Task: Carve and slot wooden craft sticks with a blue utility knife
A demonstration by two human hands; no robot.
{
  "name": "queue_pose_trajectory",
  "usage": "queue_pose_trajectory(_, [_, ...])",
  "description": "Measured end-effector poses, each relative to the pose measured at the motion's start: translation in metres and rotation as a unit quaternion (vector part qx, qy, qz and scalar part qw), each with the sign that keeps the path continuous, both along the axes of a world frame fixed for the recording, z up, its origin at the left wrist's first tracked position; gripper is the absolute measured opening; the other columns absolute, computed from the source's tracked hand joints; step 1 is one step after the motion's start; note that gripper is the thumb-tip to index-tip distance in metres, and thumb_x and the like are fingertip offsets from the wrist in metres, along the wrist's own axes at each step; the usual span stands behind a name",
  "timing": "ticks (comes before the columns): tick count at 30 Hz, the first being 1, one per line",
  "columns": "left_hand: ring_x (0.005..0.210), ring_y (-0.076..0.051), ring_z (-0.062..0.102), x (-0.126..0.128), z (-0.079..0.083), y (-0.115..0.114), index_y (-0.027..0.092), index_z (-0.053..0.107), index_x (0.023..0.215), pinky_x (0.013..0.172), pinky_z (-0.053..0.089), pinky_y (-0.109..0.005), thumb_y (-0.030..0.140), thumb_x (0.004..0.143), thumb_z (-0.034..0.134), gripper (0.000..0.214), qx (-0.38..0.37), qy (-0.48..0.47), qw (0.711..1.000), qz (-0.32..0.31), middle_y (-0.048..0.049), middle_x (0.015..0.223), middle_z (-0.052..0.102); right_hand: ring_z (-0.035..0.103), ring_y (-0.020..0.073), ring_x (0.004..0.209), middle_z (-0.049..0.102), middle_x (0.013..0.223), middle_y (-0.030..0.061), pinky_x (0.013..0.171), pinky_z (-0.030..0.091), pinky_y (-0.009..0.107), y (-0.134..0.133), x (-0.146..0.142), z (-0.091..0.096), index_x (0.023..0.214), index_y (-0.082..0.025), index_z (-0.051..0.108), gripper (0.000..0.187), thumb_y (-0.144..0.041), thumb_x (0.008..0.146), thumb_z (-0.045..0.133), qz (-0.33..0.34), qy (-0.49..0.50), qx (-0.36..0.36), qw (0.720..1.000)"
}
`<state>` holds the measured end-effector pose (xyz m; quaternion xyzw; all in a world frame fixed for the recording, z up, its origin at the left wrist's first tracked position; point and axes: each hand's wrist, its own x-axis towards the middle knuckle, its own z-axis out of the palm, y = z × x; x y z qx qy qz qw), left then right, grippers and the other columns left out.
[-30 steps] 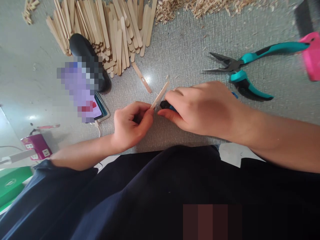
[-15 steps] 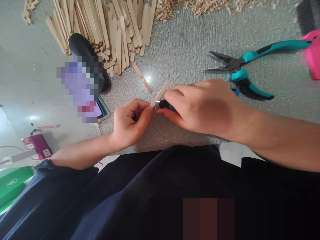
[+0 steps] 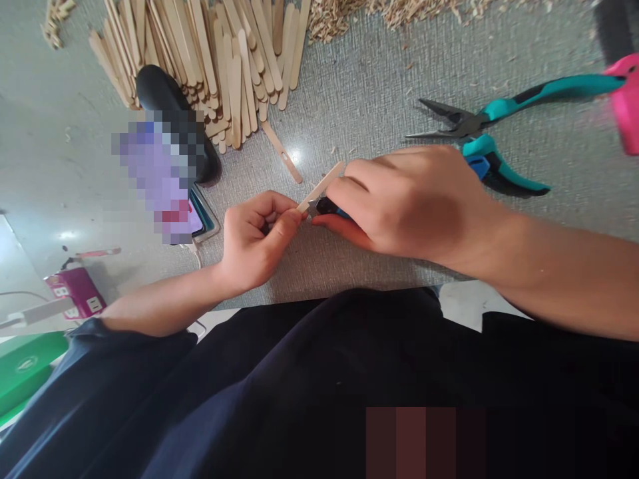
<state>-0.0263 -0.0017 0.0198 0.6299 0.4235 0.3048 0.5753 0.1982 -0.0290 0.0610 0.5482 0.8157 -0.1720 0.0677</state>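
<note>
No legible txt/nos.; pale logo [image 3: 26, 363] on green box [image 3: 47, 346] unclear

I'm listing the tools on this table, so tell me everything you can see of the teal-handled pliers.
The pliers have long, pointed, dark metal jaws and curved teal handles with black sections that look like rubber or plastic. They lie open on the grey textured table, jaws pointing left in the picture, handles spread wide. The blue-handled tool in the right hand overlaps the lower handle in view; the upper handle's tip reaches the pink object. Contact with either is unclear.
</note>
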Motion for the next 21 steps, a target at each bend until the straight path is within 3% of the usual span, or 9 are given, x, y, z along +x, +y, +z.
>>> queue_pose_trajectory(7, [0.044, -0.005, 0.036, 0.002, 0.002, 0.002, 0.020, 0.074, 0.072, 0.041, 0.023, -0.022, 0.033, 0.094, 0.079, 0.026, -0.005, 0.014, 1.000, 0.007, 0.0051, 0.052, 0.051, 0.060, 0.0256, 0.077, 0.074, 0.089, 0.0154, 0.068, 0.023, 0.040, 0.002, -0.002, 0.001, 0.109, -0.014, 0.082, 0.073, -0.061, 0.121, 0.027, 0.009, -0.017, 0.026, 0.999])
queue_pose_trajectory(11, [0.045, -0.006, 0.036, 0.001, 0.001, 0.002, 0.020, 0.072, 0.071, 0.042, 0.025, -0.022, 0.036, 0.095, 0.080, 0.030, -0.001, 0.008, 1.000, 0.005, 0.0052, 0.053, 0.050, 0.058, 0.0245, 0.075, 0.072, 0.086, 0.0144, 0.068, 0.023, 0.039, 0.001, -0.001, -0.004, 0.109, -0.013, 0.082, 0.074, -0.067, 0.119, 0.033, -0.007, 0.002, 0.026, 1.000])
queue_pose_trajectory(17, [0.045, -0.005, 0.035, 0.001, 0.002, 0.003, 0.020, 0.070, 0.070, 0.042, 0.023, -0.022, 0.029, 0.094, 0.081, 0.028, -0.004, -0.010, 1.000, 0.007, 0.0061, 0.053, 0.049, 0.059, 0.0250, 0.071, 0.070, 0.082, 0.0127, 0.067, 0.024, 0.040, -0.003, 0.003, -0.010, 0.103, -0.016, 0.079, 0.075, -0.069, 0.118, 0.028, 0.000, 0.013, 0.061, 0.998])
queue_pose_trajectory(21, [0.045, -0.005, 0.035, 0.002, 0.004, 0.004, 0.020, 0.068, 0.067, 0.042, 0.021, -0.021, 0.025, 0.089, 0.080, 0.026, -0.007, 0.006, 1.000, 0.015, 0.0056, 0.053, 0.049, 0.064, 0.0289, 0.076, 0.073, 0.088, 0.0166, 0.066, 0.027, 0.041, -0.003, 0.004, -0.006, 0.106, -0.015, 0.078, 0.081, -0.079, 0.116, 0.029, -0.018, 0.002, 0.052, 0.998])
